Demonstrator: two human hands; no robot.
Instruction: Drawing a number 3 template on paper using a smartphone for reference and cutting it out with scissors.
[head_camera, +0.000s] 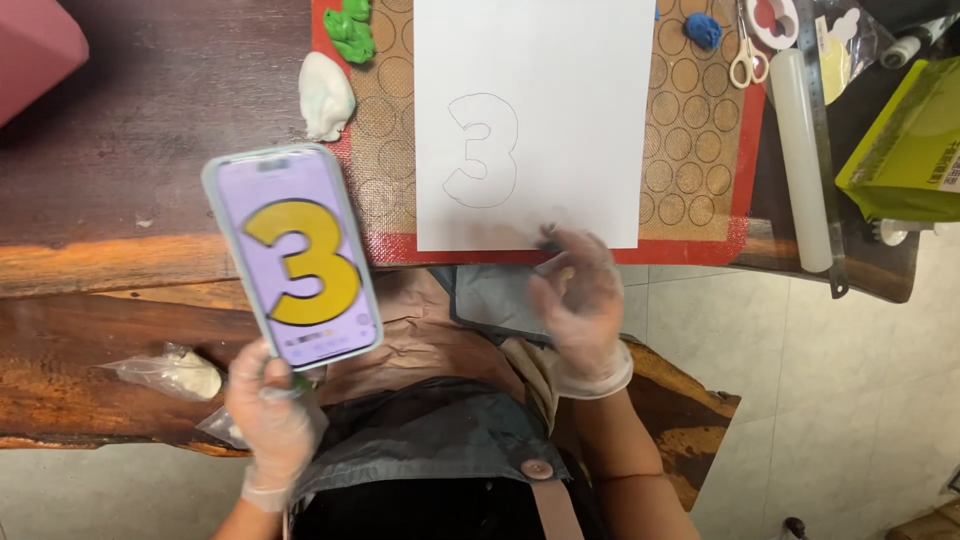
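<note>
My left hand (272, 410), in a thin clear glove, holds up a phone (295, 260) in a pale case; its screen shows a big yellow numeral on lilac. My gloved right hand (585, 300) hovers blurred at the lower edge of a white paper sheet (560, 120), fingers loosely curled, with a small dark thing at the fingertips that I cannot make out. The sheet bears a thin pencilled outline of the same numeral (484, 150). It lies on a brown baking mat with a red border (700, 200).
Lumps of white clay (325, 95), green clay (350, 30) and blue clay (703, 30) sit on the mat. Scissors (748, 55), a white roller (800, 150), a metal ruler (825, 150) and a green box (910, 140) lie right. A bagged white lump (180, 372) rests near left.
</note>
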